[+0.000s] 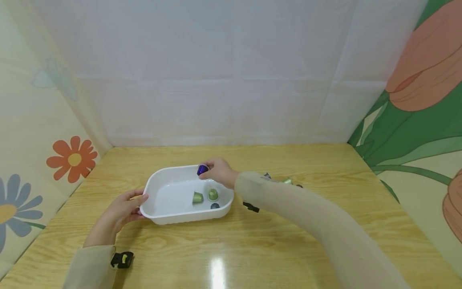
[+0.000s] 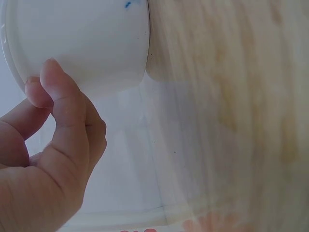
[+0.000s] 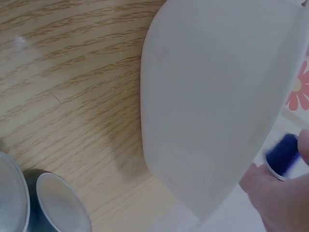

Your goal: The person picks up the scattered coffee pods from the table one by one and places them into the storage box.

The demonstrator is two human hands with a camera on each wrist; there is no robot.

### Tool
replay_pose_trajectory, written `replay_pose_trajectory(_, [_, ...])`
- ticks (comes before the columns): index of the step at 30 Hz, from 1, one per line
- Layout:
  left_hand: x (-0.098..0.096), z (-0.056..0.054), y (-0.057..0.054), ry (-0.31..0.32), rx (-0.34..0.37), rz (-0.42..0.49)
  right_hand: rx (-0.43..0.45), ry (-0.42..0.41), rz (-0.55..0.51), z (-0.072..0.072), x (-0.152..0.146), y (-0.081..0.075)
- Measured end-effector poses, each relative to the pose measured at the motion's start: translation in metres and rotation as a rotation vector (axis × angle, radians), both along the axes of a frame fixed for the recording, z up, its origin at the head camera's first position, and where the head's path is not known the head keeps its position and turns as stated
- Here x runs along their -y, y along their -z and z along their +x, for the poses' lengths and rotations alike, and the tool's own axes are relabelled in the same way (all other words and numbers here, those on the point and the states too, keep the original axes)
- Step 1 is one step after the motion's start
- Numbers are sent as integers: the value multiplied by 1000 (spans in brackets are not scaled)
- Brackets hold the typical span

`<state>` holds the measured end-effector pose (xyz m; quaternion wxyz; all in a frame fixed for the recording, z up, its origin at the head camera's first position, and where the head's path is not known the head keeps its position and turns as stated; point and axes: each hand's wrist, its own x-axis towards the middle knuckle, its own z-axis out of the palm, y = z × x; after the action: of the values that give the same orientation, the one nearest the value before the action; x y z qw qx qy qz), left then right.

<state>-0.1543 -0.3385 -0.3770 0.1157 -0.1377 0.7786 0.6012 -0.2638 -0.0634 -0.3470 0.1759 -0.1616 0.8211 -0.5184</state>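
1. White dish (image 1: 167,197): the landmark, an open vessel with rounded ends and a continuous raised rim, set on the wooden tabletop (image 1: 202,245).
2. Margins: wood extends broadly on the near side of the dish; a narrower strip separates its far rim from the pale backdrop (image 1: 231,108).
3. Left hand (image 1: 124,208): clamped on the left end of the dish, thumb over the rim, fingers against the outer wall.
4. Right hand (image 1: 221,172): by the far rim, right of the dish's middle, fingertips pinching one purple capsule (image 1: 202,170). Whether capsule and rim touch cannot be told.
5. Contents: three capsules in the right half of the dish, namely two green capsules (image 1: 197,197) and one dark capsule (image 1: 215,206) nearest the near wall.
6. Outside: at least three capsules (image 1: 287,181) right of the dish, partly hidden behind the right sleeve (image 1: 306,206); their full number cannot be told.
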Motion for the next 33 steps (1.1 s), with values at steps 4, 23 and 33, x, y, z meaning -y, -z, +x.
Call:
replay_pose_trajectory(4, [0,0,0,3,1,-6,12,-7,-33,0,-4,-1])
replay_pose_trajectory(23, [-4,-3,-1,17,3,5,4,-4,-138,-1,-83,-12])
replay_pose_trajectory(33, [-2,-1,-1,22,17,-6,8,32,-133,0,-116,-12])
